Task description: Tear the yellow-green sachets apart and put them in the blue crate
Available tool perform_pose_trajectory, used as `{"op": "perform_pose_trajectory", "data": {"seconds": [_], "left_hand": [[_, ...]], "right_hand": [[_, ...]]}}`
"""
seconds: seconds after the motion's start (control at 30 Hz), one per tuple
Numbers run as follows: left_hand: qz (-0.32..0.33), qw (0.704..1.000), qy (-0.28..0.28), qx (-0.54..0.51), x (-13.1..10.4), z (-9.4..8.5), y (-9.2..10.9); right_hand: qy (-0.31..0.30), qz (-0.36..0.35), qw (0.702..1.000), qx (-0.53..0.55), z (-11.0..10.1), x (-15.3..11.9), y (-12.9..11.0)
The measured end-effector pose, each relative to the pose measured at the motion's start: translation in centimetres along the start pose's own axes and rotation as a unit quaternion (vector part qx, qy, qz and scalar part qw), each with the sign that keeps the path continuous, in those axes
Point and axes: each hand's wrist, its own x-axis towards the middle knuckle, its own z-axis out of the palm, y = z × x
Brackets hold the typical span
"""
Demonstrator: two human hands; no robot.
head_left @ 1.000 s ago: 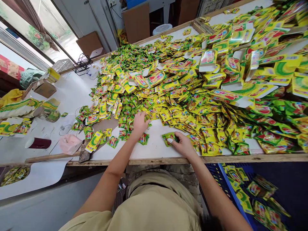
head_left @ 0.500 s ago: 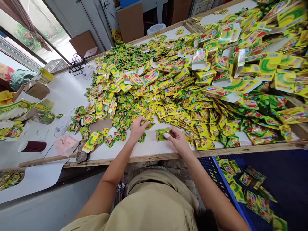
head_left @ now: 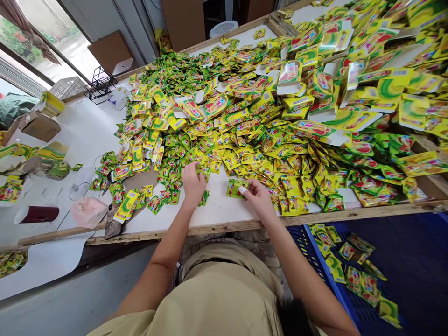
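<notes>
My right hand (head_left: 259,198) pinches a small green packet (head_left: 234,188) by its right end, just above the white table top. A white covering shows on the thumb. My left hand (head_left: 193,186) is at the near edge of the pile of small green packets (head_left: 177,156), thumb apart from the curled fingers. Its fingertips are partly hidden, and I see nothing clearly held in it. Beside that wrist lies another green packet (head_left: 204,198). Yellow packets (head_left: 259,163) are heaped beyond and to the right of my hands.
Yellow boxes (head_left: 217,106) lie across the heap. At the left are a phone (head_left: 114,223), a pink bag (head_left: 89,212), a dark red cup (head_left: 42,214) and a jar (head_left: 52,168). A blue crate (head_left: 413,261) with packets stands below the wooden table edge (head_left: 224,228).
My left hand has moved left and away from me, off the green packet it was touching, to the green pile. My right hand keeps its packet. The view has shifted slightly.
</notes>
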Motion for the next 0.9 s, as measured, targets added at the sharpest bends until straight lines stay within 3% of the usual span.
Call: {"op": "perform_pose_trajectory", "data": {"seconds": [0.17,0.33,0.47,0.6,0.7,0.8,0.9], "left_hand": [[0.078,0.99,-0.084,0.08,2.4,1.7,1.8],[0.167,0.974,-0.121,0.099,2.8,4.2,3.9],[0.202,0.961,-0.162,0.1,3.4,5.2,4.2],[0.175,0.976,-0.129,-0.02,3.8,4.1,3.8],[0.092,0.977,-0.097,-0.165,2.7,2.5,3.6],[0.012,0.941,-0.138,-0.309,0.6,1.1,3.8],[0.004,0.914,-0.207,-0.348,-1.0,0.1,4.0]], "right_hand": [[0.012,0.014,1.0,0.007,-0.6,0.0,0.3],[0.009,0.023,1.0,0.004,-0.8,-0.6,0.5],[0.018,0.015,1.0,-0.005,-1.3,-0.8,0.7],[0.029,-0.003,1.0,-0.009,-1.8,-1.0,0.5],[0.035,-0.026,0.999,0.004,-1.8,-1.3,-0.6],[0.006,-0.06,0.998,0.026,-1.1,-1.3,-2.5],[-0.015,-0.082,0.996,0.039,-0.1,-0.9,-3.9]]}}
